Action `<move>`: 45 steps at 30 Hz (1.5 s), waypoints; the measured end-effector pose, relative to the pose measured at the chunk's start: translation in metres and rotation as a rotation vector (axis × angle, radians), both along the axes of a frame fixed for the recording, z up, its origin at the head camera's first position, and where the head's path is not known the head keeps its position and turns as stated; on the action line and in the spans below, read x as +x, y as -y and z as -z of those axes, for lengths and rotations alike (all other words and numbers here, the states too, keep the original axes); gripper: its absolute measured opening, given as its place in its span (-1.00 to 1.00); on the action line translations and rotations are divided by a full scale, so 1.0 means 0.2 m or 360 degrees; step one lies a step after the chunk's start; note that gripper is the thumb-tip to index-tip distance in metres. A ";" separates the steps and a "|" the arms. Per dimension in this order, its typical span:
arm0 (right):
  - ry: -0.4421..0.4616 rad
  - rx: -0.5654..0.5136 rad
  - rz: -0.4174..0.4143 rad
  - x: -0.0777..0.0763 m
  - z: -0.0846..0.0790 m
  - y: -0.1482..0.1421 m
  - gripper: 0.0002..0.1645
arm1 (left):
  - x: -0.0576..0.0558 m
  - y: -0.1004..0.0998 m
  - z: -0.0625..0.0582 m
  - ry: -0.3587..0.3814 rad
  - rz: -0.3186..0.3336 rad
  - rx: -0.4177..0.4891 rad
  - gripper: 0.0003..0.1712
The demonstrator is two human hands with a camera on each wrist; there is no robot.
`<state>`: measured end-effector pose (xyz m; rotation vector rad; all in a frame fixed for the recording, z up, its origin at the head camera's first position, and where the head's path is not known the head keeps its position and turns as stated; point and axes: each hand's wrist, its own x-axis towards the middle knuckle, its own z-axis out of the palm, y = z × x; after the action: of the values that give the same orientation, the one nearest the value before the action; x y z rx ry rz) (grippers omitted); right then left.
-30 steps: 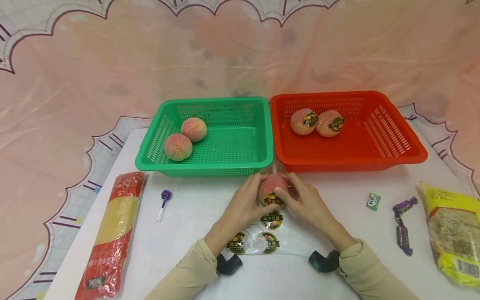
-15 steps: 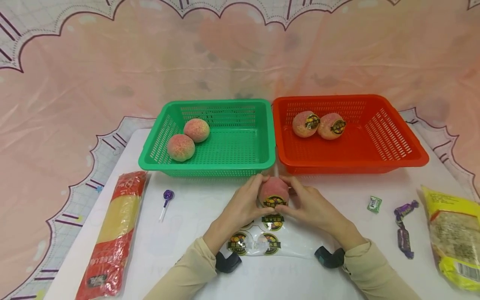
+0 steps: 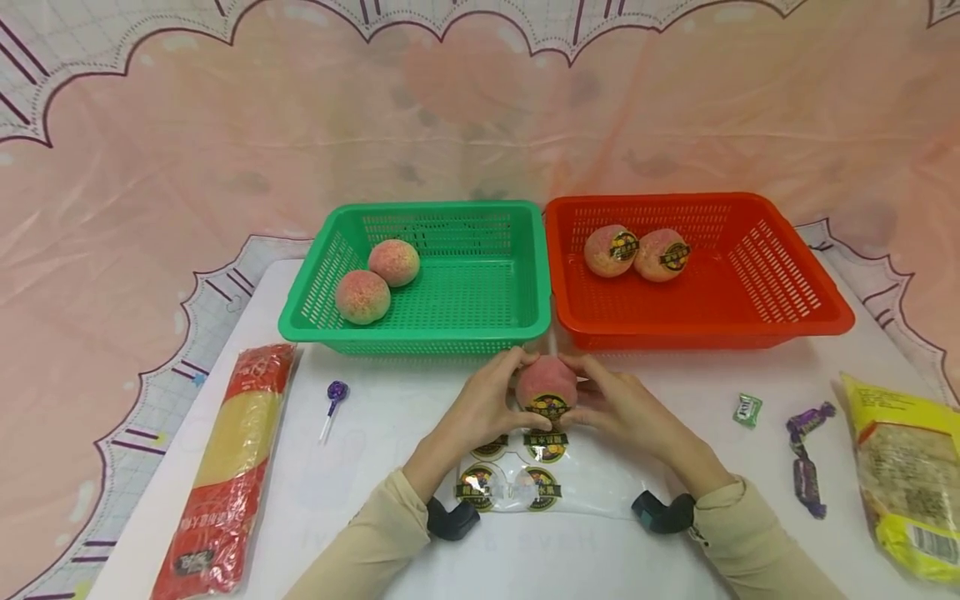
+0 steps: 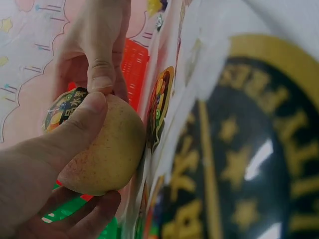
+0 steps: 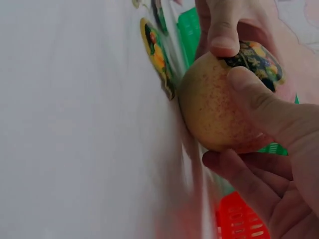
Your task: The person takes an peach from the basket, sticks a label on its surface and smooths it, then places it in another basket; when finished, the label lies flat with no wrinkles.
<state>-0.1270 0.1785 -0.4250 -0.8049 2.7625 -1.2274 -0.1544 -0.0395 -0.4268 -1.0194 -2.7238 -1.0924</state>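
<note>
"So, what's different from a second ago?"

"Mostly the right thumb. It lay across the face of the round, fuzzy pink-and-yellow peach [image 3: 546,382]; now it has dropped to the lower rim of the black-and-gold fruit sticker [image 3: 550,408], opposite the left thumb, and more of the print shows."

"And the grip?"

"Both hands are wrapped on the fruit. The left hand [image 3: 474,410] and the right hand [image 3: 628,410] each have a thumb near the sticker's edge, and the wrist views show fingers curled beneath the peach."

"Where is it exactly?"

"Centre of the frame, just below the gap between the two baskets, at the far end of the clear plastic sticker sheet [image 3: 592,479]. I can't tell whether it's resting on the sheet or held just off it."

"What does the thumb's move mean?"

"I'd judge the sticker is already on and its edge is being pressed flat. Look upper right: the red slatted plastic basket [image 3: 705,325] holds two stickered peaches [image 3: 662,256]. Left of centre, the green slatted plastic basket [image 3: 416,334] holds two peaches with no sticker visible [image 3: 363,297]. This one looks almost like the stickered pair."
</note>
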 end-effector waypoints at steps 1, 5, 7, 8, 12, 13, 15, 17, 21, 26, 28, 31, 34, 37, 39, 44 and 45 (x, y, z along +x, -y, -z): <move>0.0023 -0.0027 -0.0012 0.00 0.00 0.00 -0.19 | 0.00 0.00 0.00 0.0011 -0.0002 0.0006 -0.19; 0.0142 -0.0093 -0.0031 -0.02 0.01 -0.01 -0.17 | -0.01 0.01 0.00 0.0103 -0.0019 0.0041 -0.17; 0.0239 -0.0138 -0.0032 -0.02 0.01 -0.02 -0.16 | -0.01 0.01 0.01 0.0189 -0.0012 0.0069 -0.14; 0.0286 -0.0160 -0.0023 -0.02 0.01 -0.02 -0.17 | 0.00 0.00 0.01 0.0234 -0.0013 0.0085 -0.13; 0.0469 -0.0357 0.0030 -0.01 0.02 -0.08 -0.31 | 0.01 -0.02 0.02 0.0339 -0.0031 0.0140 -0.14; 0.0503 -0.0440 0.0066 -0.01 0.02 -0.11 -0.38 | 0.01 -0.02 0.02 0.0336 -0.0042 0.0148 -0.16; 0.0563 -0.0663 0.0146 0.00 0.02 -0.16 -0.49 | 0.02 -0.03 0.02 0.0327 -0.0064 0.0162 -0.17; 0.0665 -0.1098 0.0222 0.00 0.03 -0.23 -0.60 | 0.02 -0.03 0.03 0.0367 -0.0060 0.0204 -0.17; 0.0904 -0.2275 0.0352 0.00 0.05 -0.36 -0.75 | 0.03 -0.01 -0.01 0.0573 -0.0055 0.0361 -0.18; 0.0761 -0.3232 0.0683 -0.02 0.01 -0.45 -0.67 | 0.07 0.01 -0.11 0.0686 -0.0034 0.0477 -0.28; 0.0621 -0.3408 0.0803 -0.02 -0.01 -0.48 -0.62 | 0.09 0.02 -0.15 0.0684 -0.0008 0.0488 -0.31; 0.0481 -0.3513 0.0890 -0.02 -0.05 -0.52 -0.60 | 0.10 0.03 -0.15 0.0675 0.0038 0.0501 -0.33; 0.0459 -0.3536 0.0924 -0.01 -0.06 -0.54 -0.58 | 0.09 0.02 -0.14 0.0600 0.0093 0.0506 -0.32; 0.0452 -0.3549 0.0913 -0.01 -0.06 -0.55 -0.53 | 0.05 0.00 -0.16 0.0463 0.0146 0.0526 -0.31; 0.0440 -0.3555 0.0908 -0.01 -0.07 -0.54 -0.53 | 0.02 -0.02 -0.21 0.0357 0.0167 0.0551 -0.30; 0.0418 -0.3492 0.0922 0.00 -0.08 -0.53 -0.52 | -0.05 -0.08 -0.41 0.0280 0.0186 0.0628 -0.34; 0.0423 -0.3480 0.0932 0.00 -0.08 -0.53 -0.51 | -0.07 -0.09 -0.46 0.0292 0.0190 0.0643 -0.34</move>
<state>-0.1269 0.2850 -0.4099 0.4936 0.3177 -3.5359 -0.1680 -0.0210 -0.3354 -1.0675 -2.4321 -1.7438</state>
